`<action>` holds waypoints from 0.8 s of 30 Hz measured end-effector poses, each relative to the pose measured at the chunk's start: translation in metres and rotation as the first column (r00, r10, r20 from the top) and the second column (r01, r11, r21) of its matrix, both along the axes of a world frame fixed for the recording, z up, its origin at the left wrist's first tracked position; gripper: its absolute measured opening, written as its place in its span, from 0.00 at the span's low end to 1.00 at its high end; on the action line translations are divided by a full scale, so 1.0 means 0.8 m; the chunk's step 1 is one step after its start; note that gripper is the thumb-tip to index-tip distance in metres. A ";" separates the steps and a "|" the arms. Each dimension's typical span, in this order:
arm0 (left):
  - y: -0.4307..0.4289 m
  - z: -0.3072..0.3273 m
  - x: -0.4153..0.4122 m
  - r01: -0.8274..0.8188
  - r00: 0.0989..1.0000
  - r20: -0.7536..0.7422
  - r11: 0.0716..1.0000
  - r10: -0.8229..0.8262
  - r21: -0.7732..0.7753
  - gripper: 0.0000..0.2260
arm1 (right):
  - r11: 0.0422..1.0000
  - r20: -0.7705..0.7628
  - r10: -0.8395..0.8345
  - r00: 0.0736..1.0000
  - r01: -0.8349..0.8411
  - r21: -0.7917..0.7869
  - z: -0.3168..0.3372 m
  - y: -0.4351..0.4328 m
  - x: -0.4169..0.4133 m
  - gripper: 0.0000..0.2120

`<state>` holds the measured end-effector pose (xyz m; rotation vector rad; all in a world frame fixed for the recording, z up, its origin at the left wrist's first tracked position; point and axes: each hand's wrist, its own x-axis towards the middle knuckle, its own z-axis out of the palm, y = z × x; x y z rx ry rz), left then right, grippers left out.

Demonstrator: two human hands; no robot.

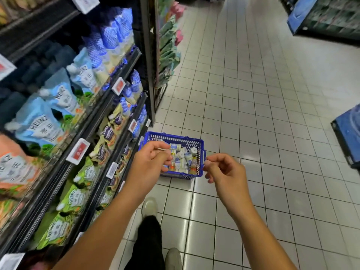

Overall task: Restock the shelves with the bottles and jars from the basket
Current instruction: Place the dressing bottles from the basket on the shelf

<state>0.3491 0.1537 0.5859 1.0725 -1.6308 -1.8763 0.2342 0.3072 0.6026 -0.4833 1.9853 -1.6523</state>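
Observation:
A blue plastic basket [199, 145] stands on the tiled floor beside the foot of the shelves. It holds several small bottles and jars [184, 158] with white caps, lying jumbled. My left hand [150, 164] hovers in the air above the basket's left side, fingers loosely curled, holding nothing. My right hand [224, 172] hovers just right of the basket, also loosely curled and empty. The shelves [109, 90] run along my left, filled with blue, green and orange Heinz pouches [39, 121].
White tiled aisle floor [263, 114] stretches ahead and to the right. A dark upright post [149, 61] ends the shelf unit, with hanging goods behind it. Blue display units [346, 137] stand at the right edge. My feet [150, 207] are below the hands.

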 end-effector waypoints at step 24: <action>-0.287 -0.218 -0.268 0.182 0.938 0.275 0.974 -0.212 0.132 0.05 | 0.936 0.156 -0.184 0.970 0.125 0.329 -0.207 -0.200 -0.231 0.06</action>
